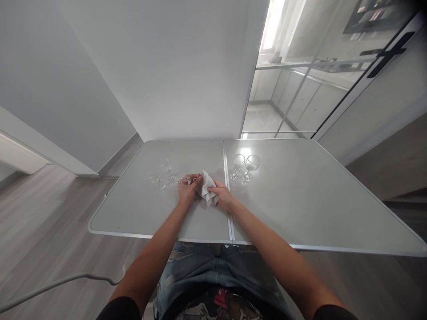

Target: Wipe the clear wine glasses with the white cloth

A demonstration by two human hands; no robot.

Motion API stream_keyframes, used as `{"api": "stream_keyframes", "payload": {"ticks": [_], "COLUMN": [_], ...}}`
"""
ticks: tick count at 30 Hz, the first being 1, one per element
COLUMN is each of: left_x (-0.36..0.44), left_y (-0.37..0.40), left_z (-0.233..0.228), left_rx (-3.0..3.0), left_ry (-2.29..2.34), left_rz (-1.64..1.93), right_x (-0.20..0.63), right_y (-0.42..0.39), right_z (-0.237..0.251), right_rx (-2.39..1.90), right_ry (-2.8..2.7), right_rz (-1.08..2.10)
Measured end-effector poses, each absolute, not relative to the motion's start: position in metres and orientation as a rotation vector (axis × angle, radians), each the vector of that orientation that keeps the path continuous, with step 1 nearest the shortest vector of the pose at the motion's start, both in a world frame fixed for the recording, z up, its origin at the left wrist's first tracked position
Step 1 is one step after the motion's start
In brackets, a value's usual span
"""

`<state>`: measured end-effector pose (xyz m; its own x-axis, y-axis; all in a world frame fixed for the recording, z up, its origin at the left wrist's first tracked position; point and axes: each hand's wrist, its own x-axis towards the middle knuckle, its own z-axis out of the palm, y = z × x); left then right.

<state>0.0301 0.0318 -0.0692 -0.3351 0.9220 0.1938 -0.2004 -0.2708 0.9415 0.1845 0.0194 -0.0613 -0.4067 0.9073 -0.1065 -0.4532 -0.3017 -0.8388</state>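
Near the table's middle, my left hand (187, 190) is closed around a clear stemmed glass (184, 180), mostly hidden by the fingers. A crumpled white cloth (207, 187) lies against the glass, between my two hands. The fingers of my right hand (223, 195) are closed on the cloth from the right side. Beyond my right hand, two stemmed glasses (252, 163) stand upright, close together. Left of my left hand is a group of several clear glasses (164, 174), faint against the surface; their exact shapes are hard to make out.
The grey folding table (307, 195) has a metal rim and a centre seam (225, 160). A white wall (187, 71) meets its far side. A glass-paned door (293, 84) with a black handle (388, 53) is at the right. A white curved rod (76, 276) is at lower left.
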Motion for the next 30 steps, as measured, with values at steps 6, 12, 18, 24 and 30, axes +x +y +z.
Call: {"api": "stream_keyframes", "payload": {"ticks": [6, 12, 18, 24, 30], "left_x": [0.033, 0.031, 0.031, 0.028, 0.030], "left_y": [0.029, 0.026, 0.031, 0.033, 0.027], "left_z": [-0.067, -0.067, -0.069, -0.069, -0.068], "left_rx": [1.075, 1.133, 1.043, 0.999, 1.045], "left_ry": [1.083, 1.097, 1.160, 1.198, 1.011], "left_rz": [1.618, 1.627, 1.742, 1.803, 1.723], "right_x": [0.188, 0.187, 0.187, 0.196, 0.196], "right_y": [0.018, 0.023, 0.023, 0.026, 0.028], "right_z": [-0.055, -0.059, -0.062, -0.060, -0.054], "right_rx": [-0.678, -0.763, -0.773, -0.792, -0.871], "right_ry": [-0.935, -0.799, -0.941, -0.955, -1.048], "right_rz": [1.710, 1.877, 1.794, 1.589, 1.296]}}
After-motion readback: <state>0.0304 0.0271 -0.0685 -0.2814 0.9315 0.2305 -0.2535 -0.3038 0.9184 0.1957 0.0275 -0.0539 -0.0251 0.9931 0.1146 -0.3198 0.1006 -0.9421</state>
